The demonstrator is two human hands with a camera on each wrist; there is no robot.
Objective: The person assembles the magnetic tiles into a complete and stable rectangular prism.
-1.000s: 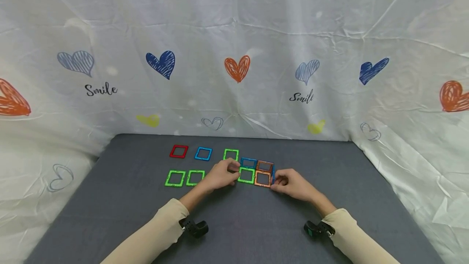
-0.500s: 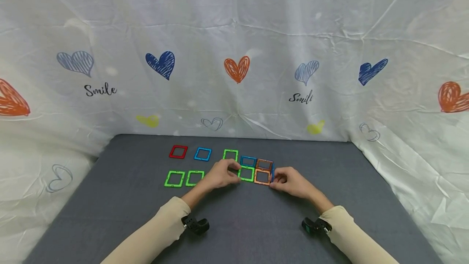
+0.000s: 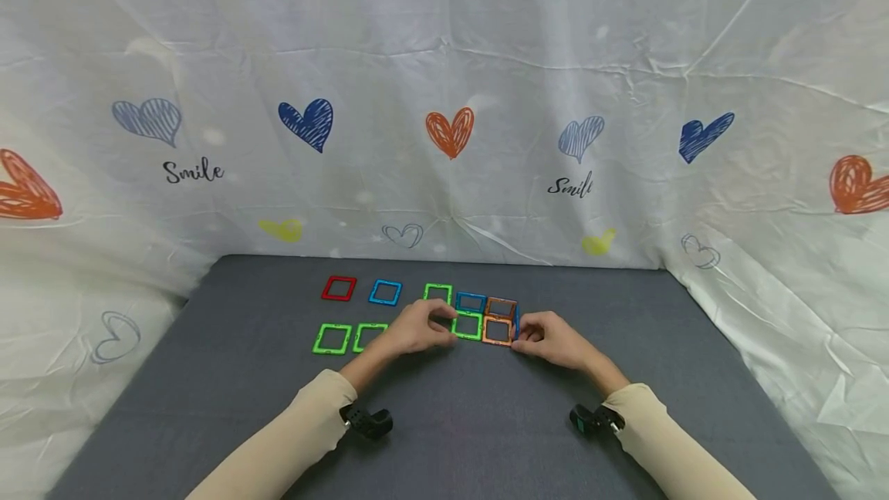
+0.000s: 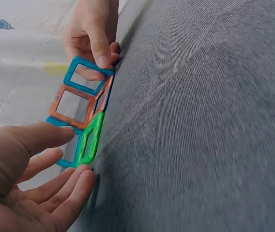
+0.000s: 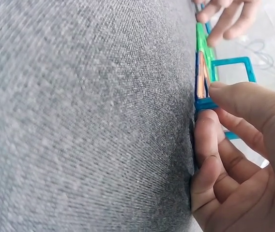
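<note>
Square open-frame magnetic tiles are joined in a small upright structure in the head view. Its front has a green tile [image 3: 467,338] and an orange tile [image 3: 497,342]; a blue tile [image 3: 471,294] and a darker orange tile [image 3: 501,300] show behind. Another blue tile [image 3: 517,322] closes the right end, and my right hand [image 3: 552,339] pinches it between thumb and finger. My left hand [image 3: 419,328] holds the left end, thumb and fingers about the green and rear blue tiles. The fingers [image 4: 84,181] touch the green tile's lower corner in the left wrist view.
Loose tiles lie flat at the left: a red tile [image 3: 336,298], a blue tile [image 3: 384,302] and two green tiles, the right one partly behind my left hand. Another green tile [image 3: 437,285] lies behind that hand. The grey tabletop [image 3: 458,423] ends at a white curtain [image 3: 451,199].
The joined tiles have shifted slightly up in the head view. My right hand has moved a little the same way with the end tile; my left hand has barely moved. The loose tiles stay put.
</note>
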